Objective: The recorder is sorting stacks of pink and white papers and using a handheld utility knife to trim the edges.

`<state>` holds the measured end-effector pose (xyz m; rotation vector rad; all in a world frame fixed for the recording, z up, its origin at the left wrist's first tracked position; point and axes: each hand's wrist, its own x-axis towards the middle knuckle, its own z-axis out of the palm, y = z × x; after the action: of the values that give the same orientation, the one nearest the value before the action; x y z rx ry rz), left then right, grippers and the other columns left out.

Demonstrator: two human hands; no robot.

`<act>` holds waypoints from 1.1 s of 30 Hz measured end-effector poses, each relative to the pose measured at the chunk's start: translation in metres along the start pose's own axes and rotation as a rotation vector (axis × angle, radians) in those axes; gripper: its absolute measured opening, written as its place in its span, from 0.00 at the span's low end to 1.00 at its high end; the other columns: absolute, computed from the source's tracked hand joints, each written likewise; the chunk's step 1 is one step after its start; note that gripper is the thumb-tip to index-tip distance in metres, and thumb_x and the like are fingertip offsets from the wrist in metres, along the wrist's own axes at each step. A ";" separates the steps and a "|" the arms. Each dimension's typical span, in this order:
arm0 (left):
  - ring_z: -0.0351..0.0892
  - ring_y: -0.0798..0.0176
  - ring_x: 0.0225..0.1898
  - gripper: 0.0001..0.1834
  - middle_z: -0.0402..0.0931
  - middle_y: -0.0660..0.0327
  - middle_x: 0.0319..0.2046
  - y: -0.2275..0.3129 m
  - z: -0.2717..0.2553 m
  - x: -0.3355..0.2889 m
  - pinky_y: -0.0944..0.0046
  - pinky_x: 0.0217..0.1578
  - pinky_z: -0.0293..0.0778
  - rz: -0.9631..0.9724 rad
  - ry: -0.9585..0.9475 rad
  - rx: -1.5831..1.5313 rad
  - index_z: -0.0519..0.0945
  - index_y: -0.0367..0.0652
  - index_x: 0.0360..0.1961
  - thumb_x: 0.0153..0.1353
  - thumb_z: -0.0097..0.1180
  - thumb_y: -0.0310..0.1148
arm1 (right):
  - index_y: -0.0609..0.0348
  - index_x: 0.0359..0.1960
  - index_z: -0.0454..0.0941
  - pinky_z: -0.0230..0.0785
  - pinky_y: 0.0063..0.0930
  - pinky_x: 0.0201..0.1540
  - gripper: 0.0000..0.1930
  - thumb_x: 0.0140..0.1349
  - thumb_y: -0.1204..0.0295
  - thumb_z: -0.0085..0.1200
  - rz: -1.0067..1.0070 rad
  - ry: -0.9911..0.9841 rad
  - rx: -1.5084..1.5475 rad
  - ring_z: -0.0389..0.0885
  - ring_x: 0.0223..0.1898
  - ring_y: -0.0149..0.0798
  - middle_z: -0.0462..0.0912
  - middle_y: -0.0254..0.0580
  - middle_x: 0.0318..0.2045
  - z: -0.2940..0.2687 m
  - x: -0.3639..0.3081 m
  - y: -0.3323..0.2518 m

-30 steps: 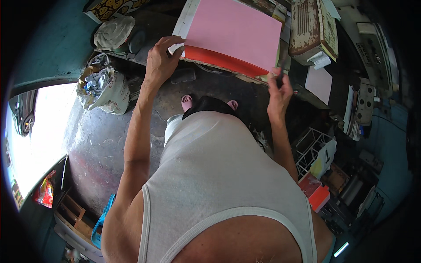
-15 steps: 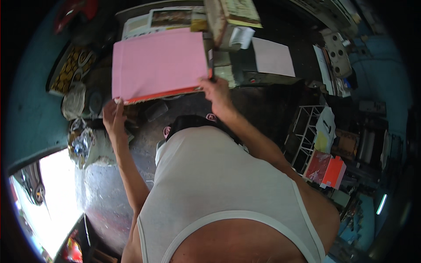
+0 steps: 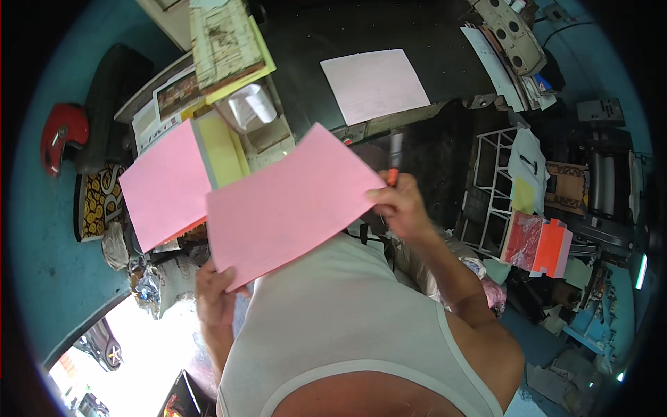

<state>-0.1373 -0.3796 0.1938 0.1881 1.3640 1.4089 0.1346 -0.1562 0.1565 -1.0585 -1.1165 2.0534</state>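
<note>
A large pink sheet of paper [image 3: 288, 208] hangs tilted in front of my chest, held between both hands. Its lower left corner is pinched by my left hand [image 3: 217, 288], thumb on top. My right hand [image 3: 403, 206] grips the right corner, and a slim grey tool with an orange part [image 3: 394, 160] sticks up from the same hand; its exact kind is blurred. To the left lies a stack of pink sheets [image 3: 167, 181], partly covered by the held one. A paler pink sheet [image 3: 375, 87] rests on the dark tabletop [image 3: 306, 28] ahead.
A tall stack of worn yellowish paper [image 3: 226, 45] stands at the far left, with a crumpled white piece [image 3: 251, 104] beside it. A red helmet [image 3: 64, 137] is at the left wall. On the right are a white metal rack [image 3: 492, 181] and a red-orange box [image 3: 549, 247].
One pink sheet has come off the stack and moved right and toward me in both hands. My view has turned right, showing more of the dark tabletop.
</note>
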 end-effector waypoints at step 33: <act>0.76 0.46 0.45 0.20 0.76 0.52 0.45 0.034 0.008 0.171 0.50 0.47 0.72 0.879 0.784 1.559 0.79 0.41 0.43 0.51 0.70 0.36 | 0.62 0.34 0.80 0.72 0.36 0.36 0.20 0.62 0.54 0.62 -0.583 0.751 -1.084 0.81 0.29 0.42 0.84 0.48 0.28 -0.202 0.197 0.031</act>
<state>-0.2150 -0.2369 0.1296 1.4950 3.0500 0.6452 0.1980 0.0633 -0.0113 -1.5181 -1.8058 0.4055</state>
